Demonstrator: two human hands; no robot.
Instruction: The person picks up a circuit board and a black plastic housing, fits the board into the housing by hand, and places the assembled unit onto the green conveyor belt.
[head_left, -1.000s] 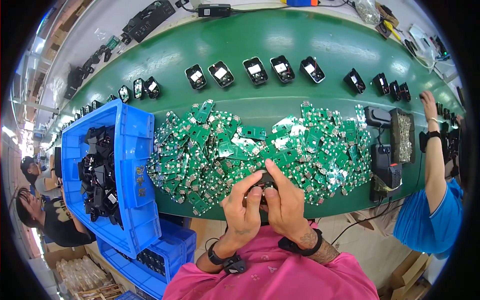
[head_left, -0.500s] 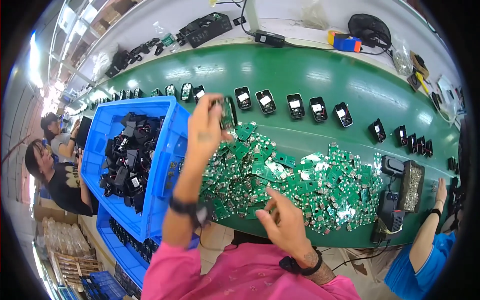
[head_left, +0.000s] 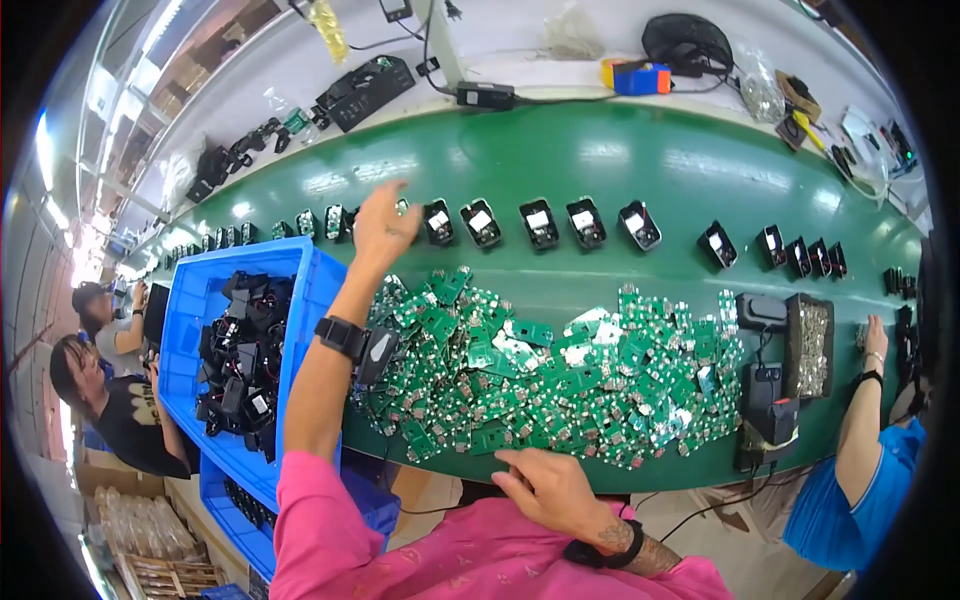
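My left hand (head_left: pixel 385 226) reaches over the row of small black cases, back up, beside a black case (head_left: pixel 402 207) that shows only in part past its fingers. Most of its grip is hidden, so I cannot tell whether it holds that case. My right hand (head_left: pixel 548 488) hovers by the near edge of a wide heap of green circuit boards (head_left: pixel 580 385), thumb and forefinger apart, nothing seen between them. Cases to the right in the row, such as a black case (head_left: pixel 539 226), have white labels inside. Farther left, cases like this one (head_left: pixel 335 222) show green boards.
A blue crate (head_left: pixel 312 300) of black parts stands left, above another blue crate (head_left: pixel 222 505). Right of the heap are black power devices (head_left: pixel 768 400) and a tray of small metal parts (head_left: pixel 808 345). A co-worker's arm (head_left: pixel 860 420) rests at the right; two people sit left.
My left hand has moved away and left to the row; the black case with a green board it held is no longer plainly visible. My right hand has drawn back toward me. The view has shifted.
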